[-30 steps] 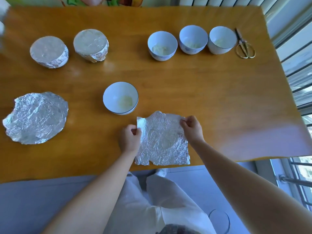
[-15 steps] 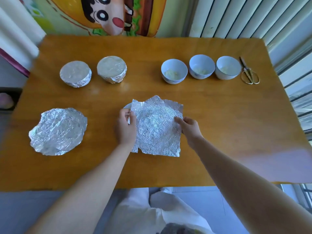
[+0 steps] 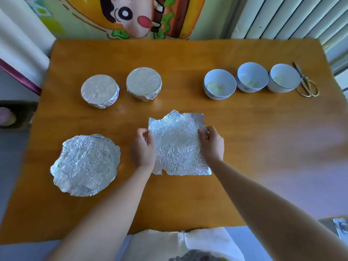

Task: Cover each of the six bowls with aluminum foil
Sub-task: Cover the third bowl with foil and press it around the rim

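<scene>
My left grip pinches the left edge of the foil sheet between thumb and curled fingers, and my right grip pinches the right edge in the same way. Taking opposite edges holds the crinkled sheet spread and roughly level above the bench. In my judgement this lets it be centred and lowered with even overhang all round. Only five bowls can be seen, so I judge that the sixth lies hidden beneath the sheet, though this cannot be confirmed. To the left of the sheet, a rounded spare foil piece lies flat on the bench, presumably set out for a later bowl. Beyond the sheet and to its left stand a foil-capped bowl and, just beside it, a second foil-capped bowl. Their foil is folded down over the rims and their contents are concealed. Beyond the sheet and to its right three bowls form a close row: the nearest open bowl, the middle open bowl and the farthest open bowl. Each is white and holds a small pale yellowish portion that I cannot identify. The scissors rest just past that row, farthest from the sheet. I place the task just under halfway.
</scene>
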A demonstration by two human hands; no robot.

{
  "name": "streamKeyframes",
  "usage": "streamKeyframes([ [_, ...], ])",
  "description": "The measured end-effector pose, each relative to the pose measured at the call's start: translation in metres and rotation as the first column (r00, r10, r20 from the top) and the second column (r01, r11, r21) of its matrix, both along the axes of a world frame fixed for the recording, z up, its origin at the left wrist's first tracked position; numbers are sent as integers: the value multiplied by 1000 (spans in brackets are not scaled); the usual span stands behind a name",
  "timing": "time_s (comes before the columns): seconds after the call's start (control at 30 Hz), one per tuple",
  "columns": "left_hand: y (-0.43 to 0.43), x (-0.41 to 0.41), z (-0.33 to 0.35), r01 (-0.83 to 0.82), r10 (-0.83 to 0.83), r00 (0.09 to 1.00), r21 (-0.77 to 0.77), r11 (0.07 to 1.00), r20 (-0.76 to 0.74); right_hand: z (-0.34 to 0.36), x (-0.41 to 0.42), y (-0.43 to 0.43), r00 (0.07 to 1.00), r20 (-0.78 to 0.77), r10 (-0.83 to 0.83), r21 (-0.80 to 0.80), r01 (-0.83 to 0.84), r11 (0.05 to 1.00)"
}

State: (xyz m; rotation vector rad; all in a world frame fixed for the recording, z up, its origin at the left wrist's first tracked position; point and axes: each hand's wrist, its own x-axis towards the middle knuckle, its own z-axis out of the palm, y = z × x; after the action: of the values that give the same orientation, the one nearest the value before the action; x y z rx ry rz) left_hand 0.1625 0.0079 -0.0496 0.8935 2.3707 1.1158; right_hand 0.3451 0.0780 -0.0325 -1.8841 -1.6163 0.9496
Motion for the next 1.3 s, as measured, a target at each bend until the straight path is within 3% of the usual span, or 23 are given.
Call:
streamKeyframes([
  [0.4,-2,0,-11,0,0,1000,-61,998,-12,-11,-3,2,997,76,21,-21,-19,1000],
  [0.7,-4,2,-9,-74,78,996,-94,993,42,-13,2,3,1000,26,11,-35,-10,999],
  [0.8,-5,-1,-2,-127,117,987,-88,988,-108,-11,6,5,999,36,5,-20,-4,1000],
  [0.87,-3,5,6,-12,0,953,-36,999,-303,-10,8,6,999,46,12,-12,-12,1000],
  [0.9,1,11,12,128,-124,915,-15,992,-384,-10,9,6,999,46,17,-10,-16,1000],
  [0.97,9,27,17,428,-396,781,-49,903,-484,-11,10,6,999,39,25,-16,-25,1000],
  [1.03,14,42,15,590,-593,644,-180,787,-482,-12,10,5,999,34,35,-27,-35,999],
  [1.1,15,50,7,599,-699,580,-362,714,-419,-14,11,5,999,19,37,-34,-36,999],
  [1.17,13,50,0,549,-736,580,-499,670,-350,-15,12,6,999,14,29,-53,-29,998],
  [1.3,12,45,-5,505,-755,596,-604,617,-273,-19,13,8,999,2,32,-94,-32,995],
])
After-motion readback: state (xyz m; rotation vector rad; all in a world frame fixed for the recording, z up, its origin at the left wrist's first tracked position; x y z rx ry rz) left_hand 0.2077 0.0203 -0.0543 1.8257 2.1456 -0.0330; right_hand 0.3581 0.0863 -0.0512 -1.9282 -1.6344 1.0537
